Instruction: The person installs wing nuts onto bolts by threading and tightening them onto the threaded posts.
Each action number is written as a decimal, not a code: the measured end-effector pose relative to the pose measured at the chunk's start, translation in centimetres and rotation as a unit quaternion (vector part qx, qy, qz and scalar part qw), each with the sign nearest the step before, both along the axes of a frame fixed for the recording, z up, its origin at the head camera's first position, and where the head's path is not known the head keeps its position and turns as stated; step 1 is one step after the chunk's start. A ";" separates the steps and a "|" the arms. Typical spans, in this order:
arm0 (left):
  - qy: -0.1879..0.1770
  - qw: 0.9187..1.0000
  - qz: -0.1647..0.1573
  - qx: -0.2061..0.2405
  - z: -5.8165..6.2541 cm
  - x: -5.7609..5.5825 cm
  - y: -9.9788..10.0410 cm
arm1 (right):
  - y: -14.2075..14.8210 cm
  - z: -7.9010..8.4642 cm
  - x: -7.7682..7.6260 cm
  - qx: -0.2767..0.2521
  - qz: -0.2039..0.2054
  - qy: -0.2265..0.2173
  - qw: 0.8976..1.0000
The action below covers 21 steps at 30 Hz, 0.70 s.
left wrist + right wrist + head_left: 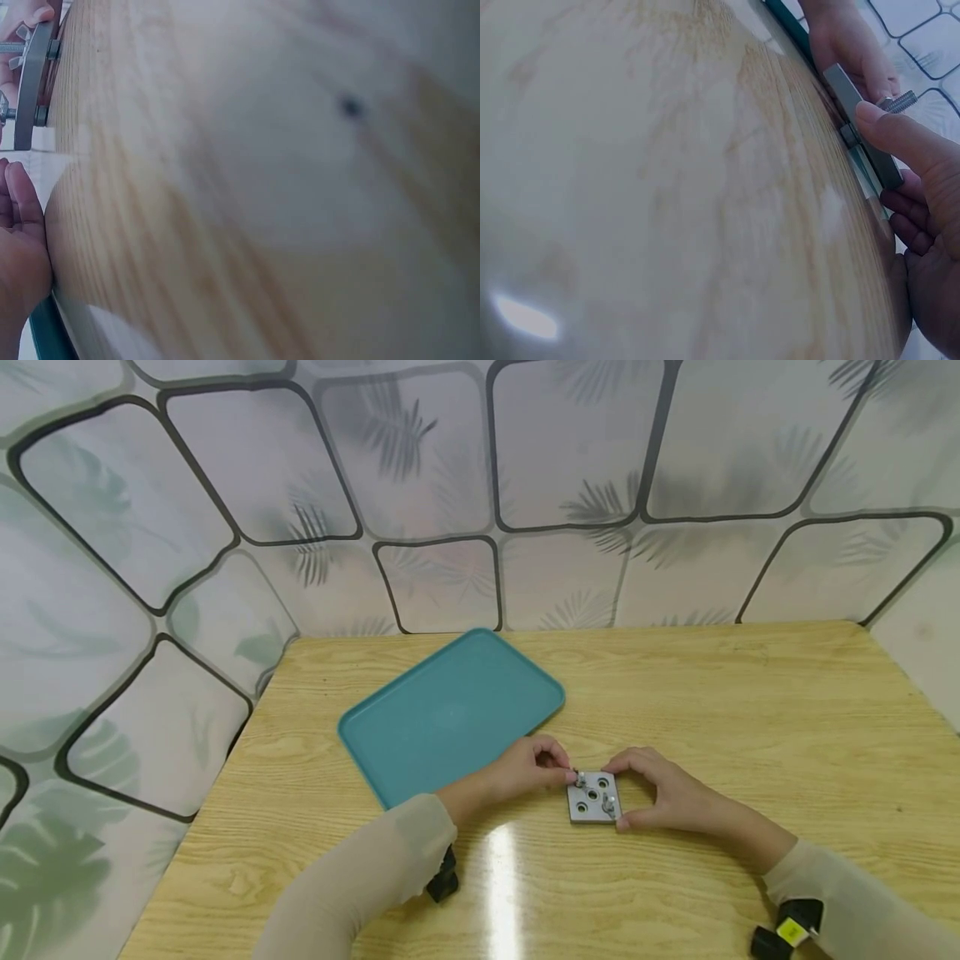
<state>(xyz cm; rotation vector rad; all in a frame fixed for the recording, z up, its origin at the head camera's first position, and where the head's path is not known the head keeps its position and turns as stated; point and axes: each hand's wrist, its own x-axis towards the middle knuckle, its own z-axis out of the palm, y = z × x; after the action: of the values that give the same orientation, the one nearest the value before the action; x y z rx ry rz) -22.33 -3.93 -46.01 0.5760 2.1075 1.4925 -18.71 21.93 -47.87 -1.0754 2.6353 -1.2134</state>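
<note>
A square grey metal plate [589, 816] with several ringed holes lies near the middle of the table. Bolts pass up through two opposite corners, and a wing nut [608, 807] sits on the near-right one. At the plate's far-left corner, thumb and fingertips of my left hand [528, 768] pinch a small metal piece on the bolt, apparently another wing nut. My right hand [671, 793] grips the plate's right side between thumb and fingers. Edge-on in the left wrist view, the plate [31, 90] shows bolt heads [52, 49] underneath. A threaded bolt [901, 102] stands up in the right wrist view.
A teal tray [450, 714] lies at an angle behind my left hand, its near edge partly covered by the left forearm. The wooden table [750, 693] reaches back to a patterned curtain [562, 460]. Dark wrist cameras [442, 878] are strapped to both sleeves.
</note>
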 end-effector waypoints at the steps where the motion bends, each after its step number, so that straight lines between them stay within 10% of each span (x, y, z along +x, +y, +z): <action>1: 0.001 1.000 0.001 -0.002 0.0 0.0 0.0 | 0.0 0.0 0.0 0.001 -0.001 0.000 1.000; 21: 0.024 0.998 -0.056 -0.002 0.3 0.1 -0.3 | 0.0 0.2 0.0 0.007 -0.001 -0.010 1.000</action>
<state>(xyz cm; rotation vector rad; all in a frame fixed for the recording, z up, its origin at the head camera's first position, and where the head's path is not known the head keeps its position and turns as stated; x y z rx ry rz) -22.24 -4.25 -45.69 0.7222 2.0771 1.4252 -18.67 21.95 -47.66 -1.0531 2.6275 -1.1991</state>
